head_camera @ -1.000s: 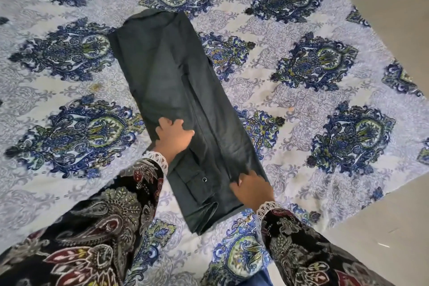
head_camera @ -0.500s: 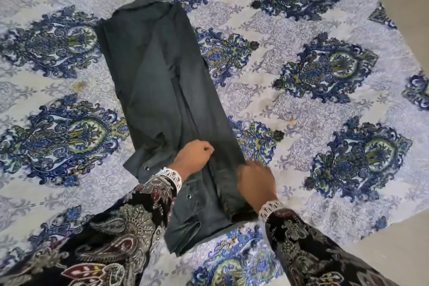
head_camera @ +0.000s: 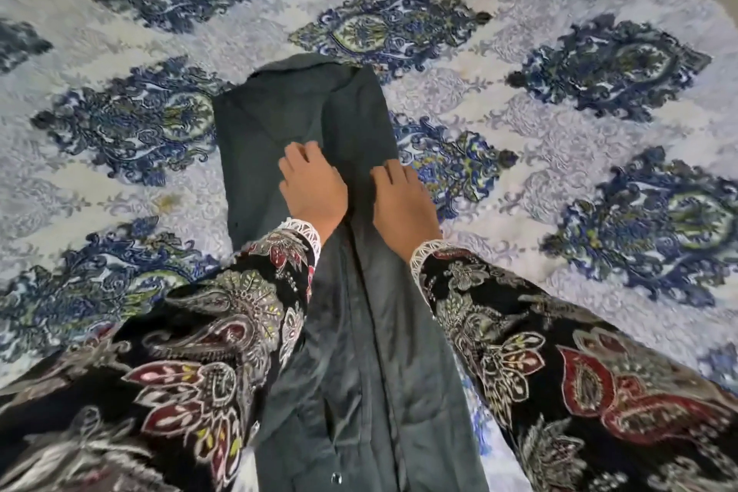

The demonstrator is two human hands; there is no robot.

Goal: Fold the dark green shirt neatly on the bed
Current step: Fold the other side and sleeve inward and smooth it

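Fabric nearest the camera, the hem end of the dark green shirt (head_camera: 359, 371), is now lifted off the bed (head_camera: 559, 124) and carried between the patterned sleeves (head_camera: 207, 343), where half a second ago it lay flat with its edge on the cover. The lengthwise fold is thus judged complete, and the crosswise fold, hem toward collar, is judged to be under way. Further out, the left hand (head_camera: 313, 192) and the right hand (head_camera: 401, 204) are seen side by side on the shirt's middle; their fingers are curled into the cloth, and a pinch on it is presumed. Beyond the hands, the collar end is laid flat on the bed as a narrow strip, dark, matte, smooth, with one long seam ridge.
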